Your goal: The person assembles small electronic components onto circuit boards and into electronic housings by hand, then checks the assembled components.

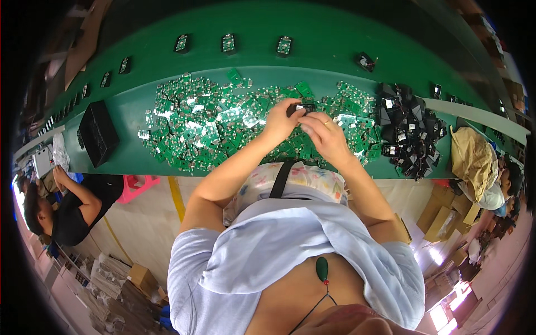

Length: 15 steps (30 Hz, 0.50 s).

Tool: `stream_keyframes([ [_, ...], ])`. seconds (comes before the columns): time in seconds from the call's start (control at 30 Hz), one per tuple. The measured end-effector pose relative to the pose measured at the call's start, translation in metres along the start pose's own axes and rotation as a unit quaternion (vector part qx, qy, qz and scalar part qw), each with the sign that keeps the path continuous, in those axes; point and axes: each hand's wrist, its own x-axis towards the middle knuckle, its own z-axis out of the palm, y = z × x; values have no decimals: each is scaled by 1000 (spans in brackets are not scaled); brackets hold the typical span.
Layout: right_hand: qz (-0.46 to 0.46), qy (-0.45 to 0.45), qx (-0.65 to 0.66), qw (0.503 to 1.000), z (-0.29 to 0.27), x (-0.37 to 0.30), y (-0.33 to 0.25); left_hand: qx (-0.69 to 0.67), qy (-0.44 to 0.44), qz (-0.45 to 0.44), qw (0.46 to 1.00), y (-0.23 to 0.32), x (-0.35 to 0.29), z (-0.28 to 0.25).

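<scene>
the left hand (281,121) is gripping a small black case (302,108) at its fingertips. the right hand (329,138) is holding its fingertips bunched at the case's near side; i cannot tell whether they are pinching anything. green circuit boards (192,134) are lying around both hands, and a pile of black cases (410,128) is sitting to the right hand's right.

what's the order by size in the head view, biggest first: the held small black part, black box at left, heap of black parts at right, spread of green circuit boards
1. spread of green circuit boards
2. heap of black parts
3. black box
4. small black part
</scene>
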Motion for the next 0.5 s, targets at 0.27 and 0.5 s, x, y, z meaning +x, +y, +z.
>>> stream_keyframes([
  [0.27,231,79,-311,919,-20,-5,137,-201,-47,-140,968,-11,-12,-13],
  [0.5,301,-48,-187,934,-20,-10,174,-199,-32,-95,975,-1,-21,-16],
])
